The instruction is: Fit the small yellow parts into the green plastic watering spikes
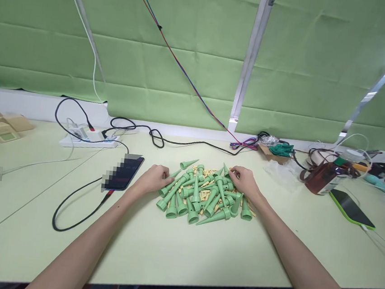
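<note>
A pile of green plastic cone-shaped watering spikes [196,191] lies on the table in front of me, with small yellow plastic pieces [204,194] scattered among them. At the pile's left edge, my left hand [154,178] has its fingers curled round a green spike [175,174], whose tapered end points right. Across the pile, my right hand [244,179] is closed in a pinch at the upper right edge. A bit of yellow shows at its fingertips, beside an upright green cone. Its lower fingers are partly hidden by the hand.
A dark phone [125,173] with a black cable lies left of the pile, near a white power strip [90,141]. Rightward are a small cardboard box [273,155], a clear plastic bag [285,174], a brown bottle [324,175] and a green-edged phone [352,209].
</note>
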Demonstrator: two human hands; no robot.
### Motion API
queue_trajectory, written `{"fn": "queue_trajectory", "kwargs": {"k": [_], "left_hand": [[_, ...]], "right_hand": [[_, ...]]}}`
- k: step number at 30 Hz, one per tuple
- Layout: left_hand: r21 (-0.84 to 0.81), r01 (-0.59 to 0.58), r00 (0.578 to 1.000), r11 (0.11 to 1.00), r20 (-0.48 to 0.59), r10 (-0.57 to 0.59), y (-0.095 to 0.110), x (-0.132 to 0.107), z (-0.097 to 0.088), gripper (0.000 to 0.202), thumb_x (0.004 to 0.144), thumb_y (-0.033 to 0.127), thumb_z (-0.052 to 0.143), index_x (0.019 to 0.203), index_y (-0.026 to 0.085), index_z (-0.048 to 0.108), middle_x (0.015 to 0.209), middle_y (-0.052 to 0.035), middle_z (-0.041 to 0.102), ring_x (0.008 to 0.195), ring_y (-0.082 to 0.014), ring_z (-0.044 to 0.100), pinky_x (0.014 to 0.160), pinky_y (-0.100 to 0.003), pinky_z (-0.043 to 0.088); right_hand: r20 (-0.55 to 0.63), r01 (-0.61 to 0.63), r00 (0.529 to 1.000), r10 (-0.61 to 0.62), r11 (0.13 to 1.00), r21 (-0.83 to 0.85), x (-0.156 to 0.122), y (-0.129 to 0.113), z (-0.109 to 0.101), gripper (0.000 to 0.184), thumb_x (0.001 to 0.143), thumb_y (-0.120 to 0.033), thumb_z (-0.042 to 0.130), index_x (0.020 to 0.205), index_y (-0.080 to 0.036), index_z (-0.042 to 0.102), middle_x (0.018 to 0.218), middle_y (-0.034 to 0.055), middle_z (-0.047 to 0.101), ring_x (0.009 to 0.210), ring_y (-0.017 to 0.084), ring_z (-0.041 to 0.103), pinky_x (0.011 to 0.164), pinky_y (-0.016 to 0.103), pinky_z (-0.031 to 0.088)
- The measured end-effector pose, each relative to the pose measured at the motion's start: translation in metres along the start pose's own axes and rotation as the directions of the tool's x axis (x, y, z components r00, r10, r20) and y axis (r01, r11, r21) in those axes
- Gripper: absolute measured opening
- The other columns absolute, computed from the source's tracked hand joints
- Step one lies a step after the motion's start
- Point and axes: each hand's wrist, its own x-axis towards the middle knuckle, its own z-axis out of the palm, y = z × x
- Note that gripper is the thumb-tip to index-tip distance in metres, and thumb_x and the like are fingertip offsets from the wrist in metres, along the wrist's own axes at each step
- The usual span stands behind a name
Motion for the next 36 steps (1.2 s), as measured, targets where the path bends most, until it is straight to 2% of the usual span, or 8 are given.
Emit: {"fn": "queue_trajectory", "kwargs": {"k": [8,12,15,18,26,30,33,36], "left_hand": [[-0.089,-0.040,0.988,0.995,-0.153,0.026,0.011,-0.004,-0.010,0.032,0.084,0.045,0.051,0.071,0.018,0.061,0.055,-0.0005,0.054,0.055,-0.0153,0.047,0.054,-0.026,0.029],[-0.338,-0.092,0.971,0.937,-0.239,0.009,0.029,-0.010,-0.011,0.035,0.083,0.049,0.057,0.070,0.016,0.059,0.052,0.0037,0.044,0.050,-0.0109,0.038,0.052,-0.024,0.027],[-0.630,-0.103,0.989,0.770,-0.145,0.013,0.042,-0.015,-0.009,0.037,0.082,0.051,0.060,0.071,0.016,0.055,0.055,0.0051,0.040,0.048,-0.0081,0.031,0.047,-0.022,0.021],[-0.741,-0.121,0.992,0.660,-0.116,0.053,0.050,-0.018,-0.005,0.037,0.082,0.050,0.063,0.070,0.016,0.052,0.055,0.0058,0.036,0.048,-0.0073,0.027,0.046,-0.022,0.018],[-0.814,-0.107,0.994,0.571,-0.085,0.065,0.050,-0.018,0.002,0.038,0.080,0.049,0.066,0.068,0.015,0.056,0.053,0.0051,0.038,0.046,-0.0066,0.027,0.044,-0.022,0.017],[-0.855,-0.075,0.997,0.514,-0.059,0.046,0.054,-0.019,-0.001,0.039,0.079,0.049,0.067,0.065,0.015,0.054,0.050,0.0060,0.037,0.045,-0.0064,0.027,0.044,-0.022,0.018],[-0.878,-0.065,0.998,0.474,-0.050,0.044,0.055,-0.019,0.000,0.038,0.079,0.048,0.068,0.067,0.015,0.055,0.053,0.0059,0.038,0.047,-0.0066,0.027,0.045,-0.023,0.017],[-0.891,-0.063,0.998,0.450,-0.044,0.052,0.055,-0.020,0.002,0.035,0.080,0.047,0.067,0.070,0.015,0.056,0.056,0.0056,0.037,0.048,-0.0067,0.027,0.046,-0.023,0.017]], "right_hand": [[-0.146,0.004,0.989,0.005,0.998,0.063,-0.003,-0.023,-0.015,0.029,0.092,-0.035,0.049,0.095,-0.015,0.069,0.063,-0.0003,0.060,0.059,0.014,0.053,0.063,0.024,0.038],[-0.198,0.020,0.980,0.003,0.993,0.115,-0.007,-0.037,-0.023,0.043,0.098,-0.043,0.040,0.081,-0.015,0.069,0.058,-0.0018,0.052,0.054,0.012,0.043,0.057,0.024,0.033],[-0.155,0.020,0.988,0.001,0.991,0.134,-0.009,-0.041,-0.022,0.051,0.099,-0.046,0.036,0.077,-0.015,0.069,0.052,-0.0031,0.045,0.051,0.012,0.039,0.055,0.025,0.032],[-0.111,0.001,0.994,0.014,0.991,0.136,-0.010,-0.039,-0.018,0.054,0.099,-0.049,0.036,0.073,-0.015,0.069,0.051,-0.0032,0.044,0.051,0.012,0.040,0.055,0.025,0.032],[-0.094,-0.011,0.995,0.030,0.980,0.197,-0.011,-0.035,-0.011,0.053,0.097,-0.048,0.039,0.067,-0.014,0.067,0.052,-0.0022,0.047,0.051,0.012,0.043,0.056,0.024,0.033],[-0.175,-0.022,0.981,0.078,0.953,0.301,-0.004,-0.040,-0.022,0.051,0.097,-0.047,0.040,0.072,-0.013,0.069,0.050,-0.0024,0.045,0.048,0.012,0.042,0.053,0.024,0.033],[-0.237,-0.005,0.968,0.083,0.950,0.313,0.004,-0.059,-0.040,0.045,0.095,-0.045,0.045,0.073,-0.013,0.068,0.051,-0.0023,0.047,0.048,0.012,0.041,0.051,0.024,0.032],[-0.073,0.079,0.995,-0.065,0.975,0.206,0.004,-0.092,-0.054,0.029,0.092,-0.036,0.053,0.077,-0.015,0.067,0.058,-0.0008,0.057,0.053,0.012,0.048,0.056,0.023,0.035]]}}
